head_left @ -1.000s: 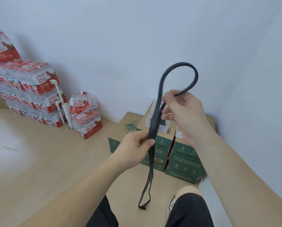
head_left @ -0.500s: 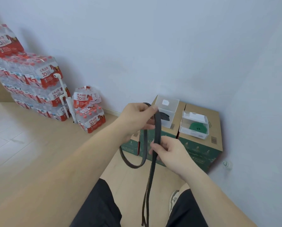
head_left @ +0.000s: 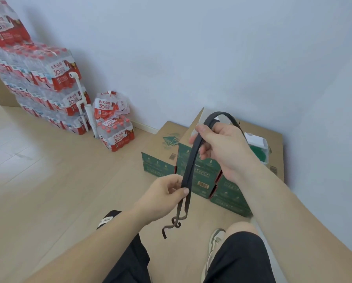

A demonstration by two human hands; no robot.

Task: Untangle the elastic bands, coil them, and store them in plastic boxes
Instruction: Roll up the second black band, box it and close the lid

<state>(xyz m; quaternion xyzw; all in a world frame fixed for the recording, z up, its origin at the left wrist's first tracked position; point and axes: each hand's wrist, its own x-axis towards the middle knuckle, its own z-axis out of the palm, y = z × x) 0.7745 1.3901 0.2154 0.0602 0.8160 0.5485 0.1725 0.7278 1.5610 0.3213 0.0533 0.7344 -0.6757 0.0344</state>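
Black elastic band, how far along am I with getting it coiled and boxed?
Done: a green band looks coiled inside a plastic box on the cartons. In hand: the black band is looped over your right hand, while your left hand pinches both strands lower down; its ends dangle twisted. Left: winding it into a coil and boxing it.

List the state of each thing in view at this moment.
black elastic band: uncoiled, doubled, arched over the right hand, loose ends dangling below the left hand.
left hand: pinches the band low down.
right hand: grips the band near its arch.
plastic box: holds a green coil; lid unclear.
cardboard boxes: closed, stacked.
water packs: wrapped, stacked by the wall.
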